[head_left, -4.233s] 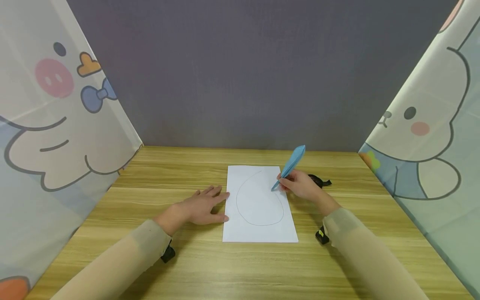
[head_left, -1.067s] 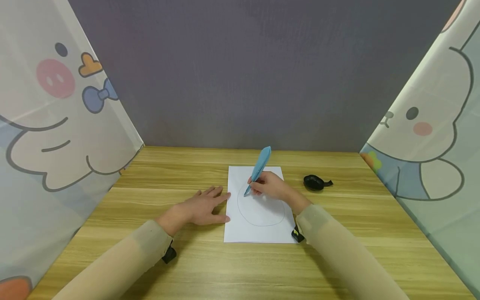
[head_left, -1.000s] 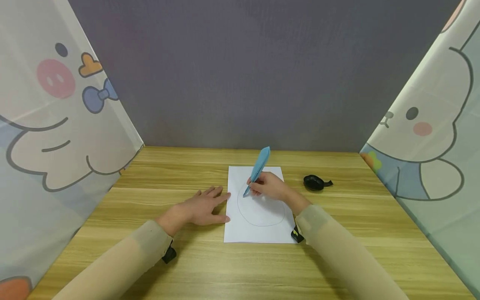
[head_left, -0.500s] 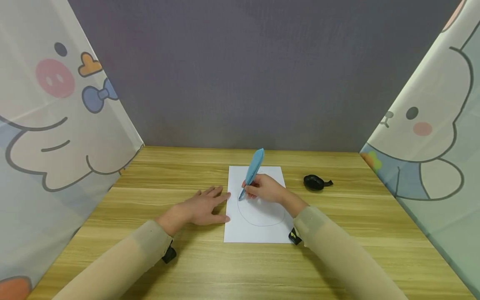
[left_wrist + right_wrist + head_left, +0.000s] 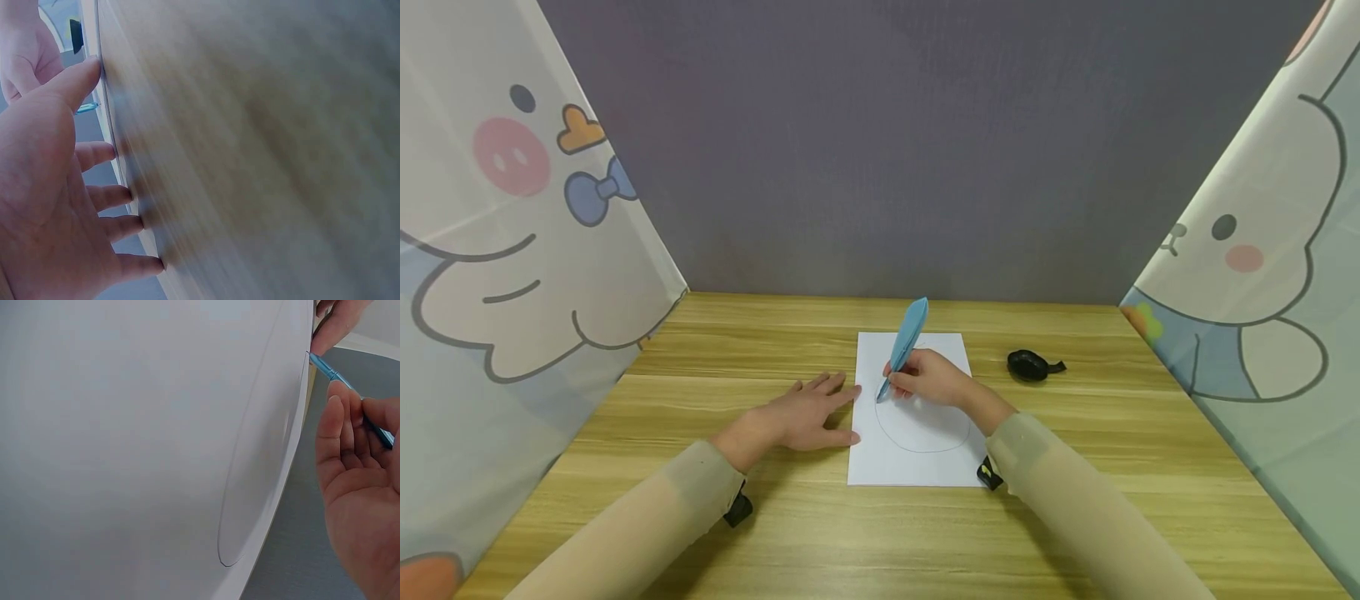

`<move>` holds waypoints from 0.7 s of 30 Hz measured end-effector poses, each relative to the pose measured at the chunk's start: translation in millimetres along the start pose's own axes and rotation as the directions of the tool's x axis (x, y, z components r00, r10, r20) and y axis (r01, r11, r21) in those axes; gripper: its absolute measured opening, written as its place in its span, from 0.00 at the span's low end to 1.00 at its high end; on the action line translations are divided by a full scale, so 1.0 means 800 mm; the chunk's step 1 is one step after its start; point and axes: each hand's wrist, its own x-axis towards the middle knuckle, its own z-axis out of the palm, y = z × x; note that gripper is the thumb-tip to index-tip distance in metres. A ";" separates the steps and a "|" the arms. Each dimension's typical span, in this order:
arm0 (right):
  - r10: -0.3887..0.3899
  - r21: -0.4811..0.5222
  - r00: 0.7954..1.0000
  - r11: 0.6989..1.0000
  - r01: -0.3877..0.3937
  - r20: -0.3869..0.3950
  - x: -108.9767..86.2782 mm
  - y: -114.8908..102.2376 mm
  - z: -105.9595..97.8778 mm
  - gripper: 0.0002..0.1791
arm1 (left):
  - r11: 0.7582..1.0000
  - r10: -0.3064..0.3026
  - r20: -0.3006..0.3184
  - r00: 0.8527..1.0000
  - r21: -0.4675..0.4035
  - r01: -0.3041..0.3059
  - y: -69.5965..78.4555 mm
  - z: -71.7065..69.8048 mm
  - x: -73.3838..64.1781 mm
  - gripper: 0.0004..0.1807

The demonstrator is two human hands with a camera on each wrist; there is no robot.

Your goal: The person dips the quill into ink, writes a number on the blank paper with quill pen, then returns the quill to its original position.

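In the head view, my right hand [image 5: 928, 379] pinches a blue feather-shaped pen [image 5: 910, 327] between thumb and fingers. Its tip meets the left side of a thin, rounded outline [image 5: 921, 452] drawn on a white sheet of paper [image 5: 880, 471]. The hand covers part of that outline. My left hand [image 5: 801, 417] lies with fingers spread on the wood beside the sheet, thumb and a fingertip at the paper's left edge. In the right wrist view, the pen's tip [image 5: 314, 358] is at the paper surface. The left wrist view shows the left fingertips [image 5: 150, 265] down on the tabletop.
A black rounded object with a short tail [image 5: 1030, 365] lies right of the paper. The wood-grain table [image 5: 775, 542] ends at a dark grey panel [image 5: 895, 167] behind. Cartoon-printed curtains [image 5: 467, 333] hang at both sides.
The right hand has carried the pen from the outline's right side over to its left side, uncovering the black object. In the last half second it has barely moved. The left hand stays put.
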 end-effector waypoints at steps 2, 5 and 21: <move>-0.003 -0.001 1.000 1.000 0.003 0.002 0.001 0.001 0.000 0.14 | 1.000 0.001 0.000 1.000 0.000 -0.001 0.000 0.000 0.000 0.49; -0.012 -0.006 1.000 1.000 0.012 0.007 0.003 0.005 0.000 0.14 | 1.000 0.004 -0.004 1.000 0.002 -0.004 0.001 -0.001 0.000 0.49; 0.017 0.126 0.993 0.992 -0.002 -0.121 -0.031 0.022 -0.037 0.16 | 1.000 0.020 -0.010 1.000 0.008 -0.019 0.000 0.001 -0.001 0.49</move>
